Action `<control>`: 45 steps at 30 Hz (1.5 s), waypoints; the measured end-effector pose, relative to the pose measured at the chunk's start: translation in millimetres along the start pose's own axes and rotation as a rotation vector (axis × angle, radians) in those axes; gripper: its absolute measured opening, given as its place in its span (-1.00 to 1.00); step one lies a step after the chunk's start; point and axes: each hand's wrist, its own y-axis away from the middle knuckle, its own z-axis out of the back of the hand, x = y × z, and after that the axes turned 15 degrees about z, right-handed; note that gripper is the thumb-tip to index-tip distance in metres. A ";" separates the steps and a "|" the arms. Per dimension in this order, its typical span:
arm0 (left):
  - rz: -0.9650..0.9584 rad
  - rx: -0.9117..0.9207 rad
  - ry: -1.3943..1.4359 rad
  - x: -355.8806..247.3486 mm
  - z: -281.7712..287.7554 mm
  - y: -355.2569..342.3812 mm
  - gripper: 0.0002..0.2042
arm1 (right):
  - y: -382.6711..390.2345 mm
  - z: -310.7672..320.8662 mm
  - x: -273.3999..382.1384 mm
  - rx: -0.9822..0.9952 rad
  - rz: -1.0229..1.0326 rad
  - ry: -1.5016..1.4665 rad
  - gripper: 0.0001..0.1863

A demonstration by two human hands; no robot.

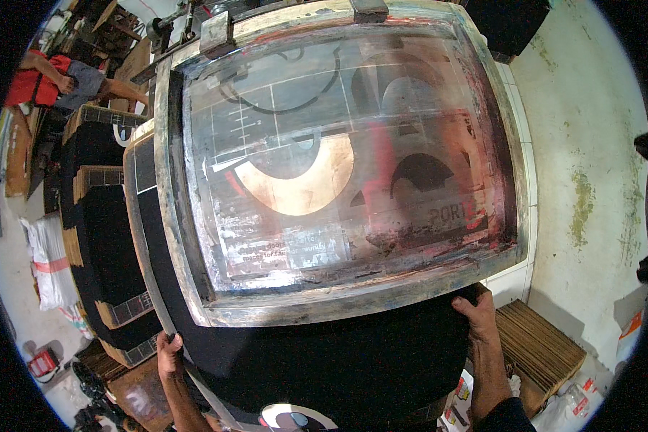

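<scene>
A large screen-printing frame tilts up in front of me, its stained mesh showing curved shapes and red and dark ink smears. Beneath it lies a board covered with black fabric; a white and grey curved print shows at its near end. My left hand closes round the board's left edge, thumb on top. At the right edge, just below the frame's near corner, my right hand grips the same board with its thumb on the upper side; some fingers are hidden.
More boards with black fabric stand in a row at the left. A stack of brown boards sits at lower right beside a stained pale wall. Another person in a red top is at far left, near a white sack.
</scene>
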 end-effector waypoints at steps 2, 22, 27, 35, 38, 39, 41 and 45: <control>0.026 -0.009 0.049 0.9 2.3 -1.2 -0.60 | 1.2 -0.7 0.1 -0.012 0.018 -0.034 -0.36; 0.007 0.021 -0.018 -15.6 -11.5 10.0 -0.56 | -0.8 7.2 -11.4 -0.013 0.024 -0.035 -0.20; 0.047 0.014 -0.062 -16.6 -10.3 5.3 -0.61 | 7.7 -1.9 -16.0 -0.086 0.318 0.369 -0.09; -0.185 -0.261 -0.247 -17.6 -17.5 7.5 -0.36 | 50.8 -85.0 22.3 0.038 1.262 0.869 -0.30; -0.311 -0.444 -0.407 -21.6 -24.3 13.3 -0.29 | 35.5 -117.1 40.8 0.217 1.401 0.955 -0.39; -0.295 -0.487 -0.425 -22.4 -28.6 15.5 -0.28 | 29.9 -127.3 42.3 0.275 1.401 1.009 -0.42; -0.403 -0.556 -0.386 -21.4 -37.4 19.1 -0.27 | 23.4 -134.1 44.1 0.255 1.459 0.952 -0.47; -0.671 -0.673 -0.444 25.2 -54.5 42.9 -0.37 | 30.5 -132.3 61.0 0.266 1.538 0.955 -0.46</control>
